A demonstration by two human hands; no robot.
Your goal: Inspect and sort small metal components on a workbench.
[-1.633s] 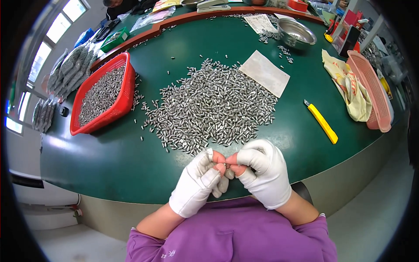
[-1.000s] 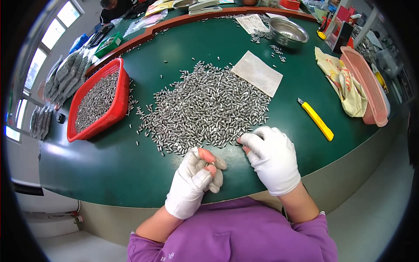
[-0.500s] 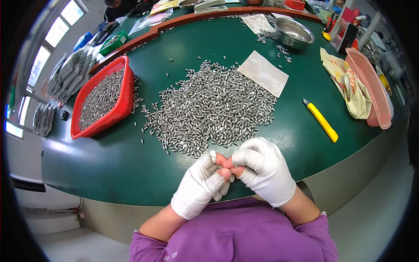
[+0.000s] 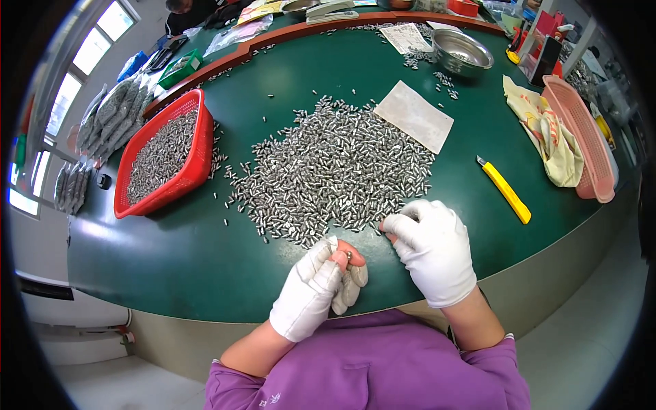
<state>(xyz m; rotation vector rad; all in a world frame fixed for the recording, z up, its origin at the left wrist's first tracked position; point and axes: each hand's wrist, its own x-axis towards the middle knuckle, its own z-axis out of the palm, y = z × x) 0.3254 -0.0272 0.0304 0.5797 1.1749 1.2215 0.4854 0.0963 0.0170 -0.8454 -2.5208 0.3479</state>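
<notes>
A broad heap of small silvery metal pins (image 4: 335, 167) lies in the middle of the green table. My left hand (image 4: 316, 287), in a white glove with bare fingertips, is closed just below the heap's near edge. Between its thumb and forefinger it pinches one small metal pin (image 4: 349, 255), mostly covered by the fingers. My right hand (image 4: 436, 249), gloved the same way, is at the heap's lower right edge. Its thumb and forefinger are pinched together beside the pins; what they hold, if anything, is hidden.
A red basket (image 4: 199, 154) full of pins stands left. A yellow utility knife (image 4: 504, 190), cloth (image 4: 547, 137) and pink basket (image 4: 581, 140) lie right. Behind are a paper sheet (image 4: 413, 116), a metal bowl (image 4: 463, 61) and a raised brown rim (image 4: 301, 32). A person (image 4: 184, 15) is far left.
My hands were together at the fingertips; now my right hand has moved away up and right to the heap's edge. My left hand has stayed nearly in place, and the pin in it now shows.
</notes>
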